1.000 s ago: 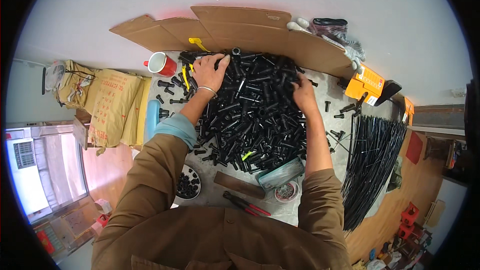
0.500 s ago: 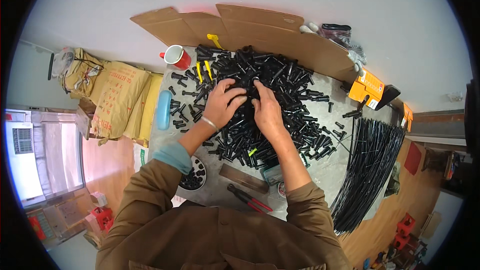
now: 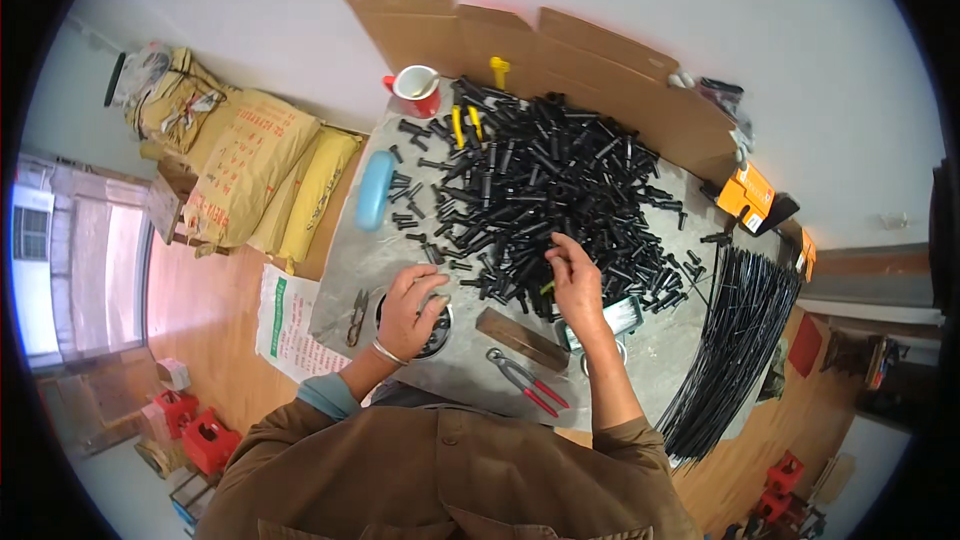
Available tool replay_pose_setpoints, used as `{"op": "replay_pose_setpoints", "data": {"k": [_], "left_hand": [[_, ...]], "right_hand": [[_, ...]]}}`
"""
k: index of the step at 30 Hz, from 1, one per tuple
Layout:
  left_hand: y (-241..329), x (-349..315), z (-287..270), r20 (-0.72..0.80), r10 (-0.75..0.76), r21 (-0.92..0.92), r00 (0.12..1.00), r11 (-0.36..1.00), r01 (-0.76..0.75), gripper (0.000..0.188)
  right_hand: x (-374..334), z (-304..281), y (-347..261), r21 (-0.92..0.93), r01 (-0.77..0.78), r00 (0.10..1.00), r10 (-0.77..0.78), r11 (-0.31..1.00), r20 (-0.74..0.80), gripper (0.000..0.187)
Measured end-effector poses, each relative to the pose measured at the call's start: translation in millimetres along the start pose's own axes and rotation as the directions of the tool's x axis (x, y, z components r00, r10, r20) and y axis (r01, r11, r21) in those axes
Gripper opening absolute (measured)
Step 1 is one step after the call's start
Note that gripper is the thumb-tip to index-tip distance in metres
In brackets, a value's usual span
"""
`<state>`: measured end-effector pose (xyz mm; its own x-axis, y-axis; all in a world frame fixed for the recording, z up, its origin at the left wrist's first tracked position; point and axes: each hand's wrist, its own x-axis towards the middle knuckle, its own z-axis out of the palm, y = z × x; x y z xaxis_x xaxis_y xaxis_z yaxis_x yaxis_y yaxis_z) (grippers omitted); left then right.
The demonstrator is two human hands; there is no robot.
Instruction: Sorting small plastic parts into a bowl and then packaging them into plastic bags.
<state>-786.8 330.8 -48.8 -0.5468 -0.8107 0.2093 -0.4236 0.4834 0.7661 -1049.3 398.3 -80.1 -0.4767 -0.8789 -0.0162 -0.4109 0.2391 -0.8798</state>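
The left hand [image 3: 410, 302] rests over a small round dark container [image 3: 432, 325] near the front edge of the grey surface [image 3: 350, 270], its fingers [image 3: 432, 285] curled down onto the rim; whether they pinch anything I cannot tell. The right hand [image 3: 575, 275] sits at the near edge of the big heap of black plastic pieces [image 3: 545, 180], fingers drawn together around one of the short black tubes, thumb and fingertips meeting at the top of the hand. The pieces are short, matte, stubby cylinders, tumbled every way, with a few yellow ones [image 3: 462, 123] among them. Between the hands lies a flat brown block [image 3: 520, 338], and just in front of it red-handled pliers [image 3: 528, 382]. A red mug [image 3: 415, 92] and a smooth light-blue oval case [image 3: 374, 190] stand at the heap's left side. A bundle of thin black rods [image 3: 735, 340] lies to the right, and creased cardboard [image 3: 560, 50] sits behind the heap.
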Motion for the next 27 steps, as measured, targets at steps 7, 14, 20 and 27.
{"op": "replay_pose_setpoints", "data": {"k": [7,14,20,27], "left_hand": [[-36,-80,-85,-0.128,-0.072,-0.083,0.989,0.995,0.062,0.023],[-109,-225,-210,-0.307,-0.26,-0.11,0.916,0.965,0.237,0.02],[-158,-384,-295,-0.495,-0.501,-0.133,0.71,0.851,0.507,0.012],[-153,-455,-322,-0.505,-0.724,-0.366,0.469,0.672,0.644,0.012]], "right_hand": [[-38,57,-67,0.056,-0.128,0.975,0.116,0.99,0.19,0.039],[-47,88,-58,-0.131,0.091,0.991,-0.077,0.987,0.107,0.043],[-38,198,-160,-0.259,0.168,0.977,-0.127,0.951,0.17,0.05],[-99,370,-237,-0.206,0.374,0.82,-0.218,0.904,0.53,0.036]]}}
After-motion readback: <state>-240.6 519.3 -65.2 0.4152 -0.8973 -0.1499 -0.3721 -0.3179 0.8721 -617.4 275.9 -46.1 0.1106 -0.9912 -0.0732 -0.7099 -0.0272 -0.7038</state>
